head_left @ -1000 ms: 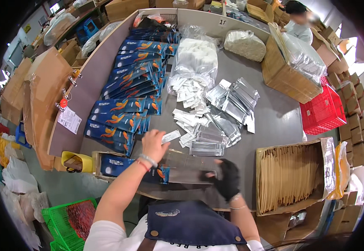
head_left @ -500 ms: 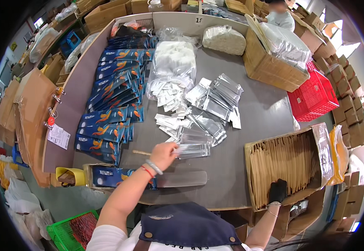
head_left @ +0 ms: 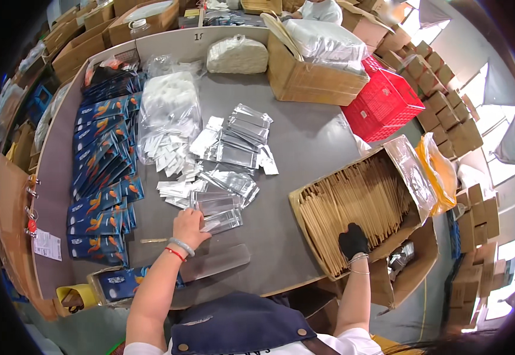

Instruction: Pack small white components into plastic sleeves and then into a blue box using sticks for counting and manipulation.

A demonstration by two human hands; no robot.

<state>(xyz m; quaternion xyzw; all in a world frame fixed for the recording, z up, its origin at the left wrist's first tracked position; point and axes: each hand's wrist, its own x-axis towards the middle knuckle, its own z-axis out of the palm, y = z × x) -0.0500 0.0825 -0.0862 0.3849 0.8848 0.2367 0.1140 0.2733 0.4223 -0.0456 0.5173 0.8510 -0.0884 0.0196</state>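
My left hand (head_left: 191, 228), bare with a bracelet and a red cord at the wrist, reaches to the left end of a clear plastic packet (head_left: 224, 222). Its fingers and thumb close around that end. More clear packets (head_left: 229, 155) and small white packets (head_left: 168, 155) lie in a loose heap beyond. In a black glove, my right hand (head_left: 353, 241) rests on the near side of a tightly packed row of thin brown cardboard pieces (head_left: 352, 207) in an open carton (head_left: 302, 220). The dark glove hides how its fingers are bent.
Blue printed pouches (head_left: 94, 222) lie overlapped along the left. Near the front edge, a long clear strip (head_left: 225, 262) extends from a box holding a blue pouch (head_left: 115, 284). A large bag of white packets (head_left: 170, 103), a full carton (head_left: 310, 83) and a red crate (head_left: 381, 106) stand farther back.
The whole view has turned right, so the table's things sit farther left in the picture. My left hand stays at the clear packet's end; my right hand stays on the cardboard row.
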